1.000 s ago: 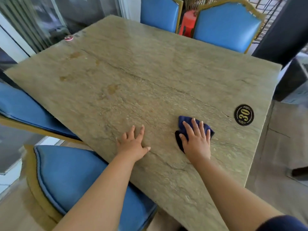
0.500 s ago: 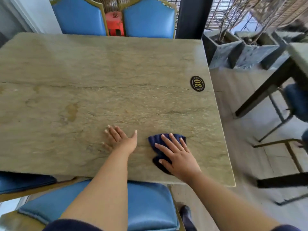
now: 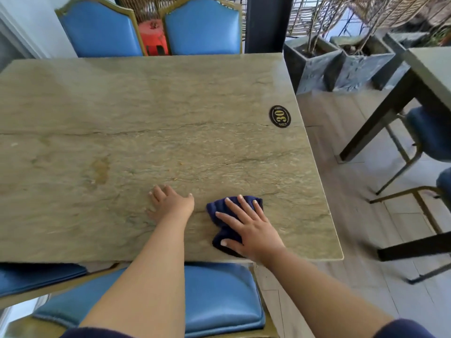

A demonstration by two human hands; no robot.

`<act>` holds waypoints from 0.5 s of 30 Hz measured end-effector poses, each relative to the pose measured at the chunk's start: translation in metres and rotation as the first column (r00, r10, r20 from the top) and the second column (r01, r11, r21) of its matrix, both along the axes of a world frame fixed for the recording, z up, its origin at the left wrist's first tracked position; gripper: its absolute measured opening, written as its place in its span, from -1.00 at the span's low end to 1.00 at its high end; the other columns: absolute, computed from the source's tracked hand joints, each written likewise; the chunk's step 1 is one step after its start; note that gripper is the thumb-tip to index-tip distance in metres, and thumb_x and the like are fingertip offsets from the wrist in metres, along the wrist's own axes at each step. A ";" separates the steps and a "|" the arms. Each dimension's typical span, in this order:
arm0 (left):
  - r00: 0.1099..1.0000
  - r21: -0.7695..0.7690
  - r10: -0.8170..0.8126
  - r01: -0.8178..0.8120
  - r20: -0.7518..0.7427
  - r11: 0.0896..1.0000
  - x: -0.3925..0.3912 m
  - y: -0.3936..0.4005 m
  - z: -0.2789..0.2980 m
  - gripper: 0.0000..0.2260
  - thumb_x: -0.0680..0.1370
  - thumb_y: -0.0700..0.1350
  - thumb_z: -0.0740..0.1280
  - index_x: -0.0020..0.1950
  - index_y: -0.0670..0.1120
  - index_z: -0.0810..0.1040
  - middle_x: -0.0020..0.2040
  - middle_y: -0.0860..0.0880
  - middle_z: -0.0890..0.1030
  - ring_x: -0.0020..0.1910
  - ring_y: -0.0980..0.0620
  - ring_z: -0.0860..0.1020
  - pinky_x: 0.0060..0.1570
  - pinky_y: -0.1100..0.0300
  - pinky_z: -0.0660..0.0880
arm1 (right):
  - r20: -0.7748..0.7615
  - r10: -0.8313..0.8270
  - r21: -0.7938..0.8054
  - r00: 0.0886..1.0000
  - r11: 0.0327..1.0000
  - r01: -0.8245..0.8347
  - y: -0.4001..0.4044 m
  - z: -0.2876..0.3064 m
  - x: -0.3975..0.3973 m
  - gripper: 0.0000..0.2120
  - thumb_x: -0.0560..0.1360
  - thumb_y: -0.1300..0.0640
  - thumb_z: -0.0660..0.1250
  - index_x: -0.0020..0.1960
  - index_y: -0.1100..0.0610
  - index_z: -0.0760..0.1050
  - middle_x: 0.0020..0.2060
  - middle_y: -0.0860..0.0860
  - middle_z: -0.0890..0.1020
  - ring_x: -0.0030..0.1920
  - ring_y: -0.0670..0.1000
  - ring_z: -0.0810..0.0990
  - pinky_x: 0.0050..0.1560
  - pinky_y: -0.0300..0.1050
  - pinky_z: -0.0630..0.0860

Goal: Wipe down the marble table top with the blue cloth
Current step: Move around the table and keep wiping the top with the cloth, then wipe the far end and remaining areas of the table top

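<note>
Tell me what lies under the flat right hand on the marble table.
The right hand presses flat on a crumpled dark blue cloth, which lies on the beige marble table top. The cloth's middle, and the marble beneath it, are covered.

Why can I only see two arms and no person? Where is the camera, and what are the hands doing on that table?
The camera sits on the person's head and looks down, so you see only their arms, just as you see your own. There is one picture, taken from up there.

The right hand lies flat on a blue cloth and presses it onto the marble table, near the front edge. Nothing is really gripped; the fingers are spread on top of the cloth. The left hand rests flat on the bare stone beside it, holding nothing.

Also on the table is a small black oval tag with the number 30. Some brownish marks show on the stone. Blue chairs stand around the table.
</note>
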State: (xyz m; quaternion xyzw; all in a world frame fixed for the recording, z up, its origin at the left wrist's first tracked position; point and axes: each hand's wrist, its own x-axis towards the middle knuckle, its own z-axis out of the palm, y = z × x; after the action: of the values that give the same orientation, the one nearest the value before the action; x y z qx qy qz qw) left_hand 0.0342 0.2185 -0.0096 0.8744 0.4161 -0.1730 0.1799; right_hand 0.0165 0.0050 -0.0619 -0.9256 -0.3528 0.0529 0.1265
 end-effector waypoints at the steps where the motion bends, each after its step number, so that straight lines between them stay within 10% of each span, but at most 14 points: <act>1: 1.000 -0.005 0.009 -0.009 0.015 1.000 0.000 0.003 0.003 -0.33 0.58 0.18 0.18 0.58 -0.06 0.02 0.59 -0.07 -0.17 0.56 -0.06 -0.18 0.50 -0.15 -0.09 | -0.010 -0.113 -0.001 0.994 0.994 0.113 0.002 0.000 0.008 -0.37 0.50 -0.37 0.00 0.51 -0.20 0.06 0.56 -0.07 -0.01 0.52 0.02 -0.27 0.50 0.18 -0.18; 6: 0.993 0.012 -0.121 0.121 -0.005 0.993 0.000 0.045 0.010 -0.32 0.58 0.18 0.19 0.58 -0.02 -0.04 0.59 -0.04 -0.22 0.56 -0.07 -0.21 0.50 -0.14 -0.10 | -0.150 -0.618 -0.100 0.771 0.786 0.610 0.056 0.014 0.030 -0.32 0.54 -0.32 0.01 0.55 -0.10 -0.11 0.55 0.02 -0.20 0.50 0.13 -0.35 0.44 0.20 -0.36; 15: 0.913 0.097 -0.400 0.392 0.082 0.915 -0.006 0.160 -0.009 -0.46 0.65 0.07 0.03 0.58 0.05 -0.10 0.58 0.03 -0.24 0.55 -0.04 -0.23 0.50 -0.08 -0.17 | -0.201 -0.397 -0.034 0.895 0.916 0.399 0.212 0.022 0.054 -0.35 0.57 -0.26 0.00 0.55 -0.07 -0.14 0.54 -0.01 -0.24 0.50 0.07 -0.38 0.43 0.14 -0.40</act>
State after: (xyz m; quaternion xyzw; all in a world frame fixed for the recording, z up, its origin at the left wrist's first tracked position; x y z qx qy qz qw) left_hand 0.0283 0.3784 -0.0187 0.9545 0.2272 -0.1454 0.1274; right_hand 0.0709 0.2170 -0.0402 -0.9672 -0.1414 0.1191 0.1740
